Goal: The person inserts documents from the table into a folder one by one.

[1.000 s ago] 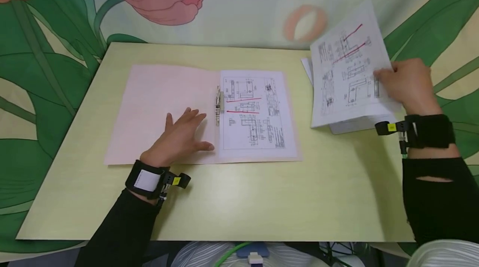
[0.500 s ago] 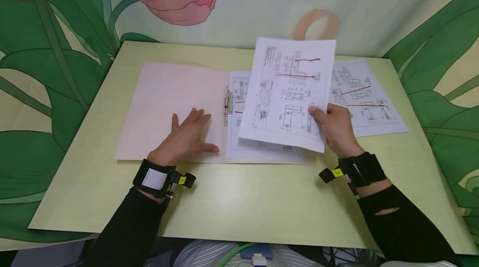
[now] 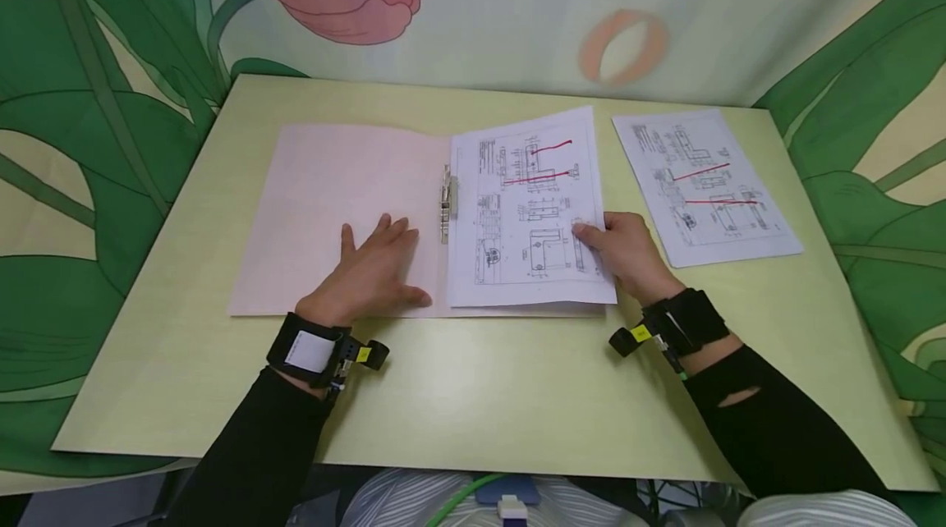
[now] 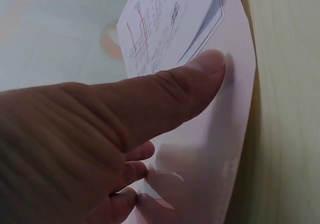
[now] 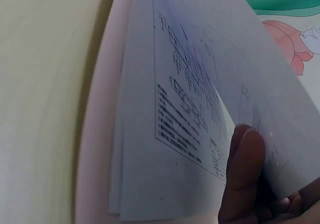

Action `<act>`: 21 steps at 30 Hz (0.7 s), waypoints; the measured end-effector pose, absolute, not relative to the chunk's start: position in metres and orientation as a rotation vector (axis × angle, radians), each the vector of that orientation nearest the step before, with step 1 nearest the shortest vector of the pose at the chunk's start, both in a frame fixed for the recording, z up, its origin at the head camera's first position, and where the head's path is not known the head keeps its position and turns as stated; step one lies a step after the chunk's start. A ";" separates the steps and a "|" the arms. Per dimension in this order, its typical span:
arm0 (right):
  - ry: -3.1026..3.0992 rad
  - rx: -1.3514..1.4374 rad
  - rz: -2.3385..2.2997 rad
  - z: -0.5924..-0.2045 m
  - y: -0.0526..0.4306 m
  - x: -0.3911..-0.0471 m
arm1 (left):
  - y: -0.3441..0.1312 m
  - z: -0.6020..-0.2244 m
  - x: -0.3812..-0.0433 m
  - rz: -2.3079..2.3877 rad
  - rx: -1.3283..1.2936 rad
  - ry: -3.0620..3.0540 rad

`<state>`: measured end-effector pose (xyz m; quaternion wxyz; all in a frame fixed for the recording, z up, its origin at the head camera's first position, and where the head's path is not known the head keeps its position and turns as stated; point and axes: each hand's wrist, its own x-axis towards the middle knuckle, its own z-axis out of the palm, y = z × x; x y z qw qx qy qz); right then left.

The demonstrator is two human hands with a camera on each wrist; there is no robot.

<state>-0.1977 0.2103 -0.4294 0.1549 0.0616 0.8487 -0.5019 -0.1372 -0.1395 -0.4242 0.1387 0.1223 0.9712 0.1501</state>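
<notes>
A pink folder (image 3: 332, 174) lies spread out on the table, with a metal binder clip (image 3: 447, 207) along its fold. My left hand (image 3: 365, 274) rests on the folder's left cover, fingers spread; its thumb (image 4: 205, 68) points toward the papers. On the right side, my right hand (image 3: 630, 256) pinches the right edge of a white drawing sheet (image 3: 502, 285) marked with two red lines. The sheet overlaps the folder's right half, its left edge close beside the clip. In the right wrist view, the held edge is raised over another printed sheet (image 5: 175, 119) in the folder.
More drawing sheets (image 3: 705, 236) with red lines lie in a pile on the table's right side. The pale yellow table (image 3: 502, 396) reaches back to a flower-patterned cloth (image 3: 502, 10). White striped material (image 3: 414, 502) and a green cable (image 3: 461, 502) show below its front edge.
My right hand has carried the sheet leftward from over the right pile, then down onto the folder's right half. The left hand has stayed on the folder.
</notes>
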 end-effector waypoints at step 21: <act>2.438 0.134 -1.378 -0.434 0.199 -0.210 | -0.139 -0.425 -0.138 0.446 0.357 2.802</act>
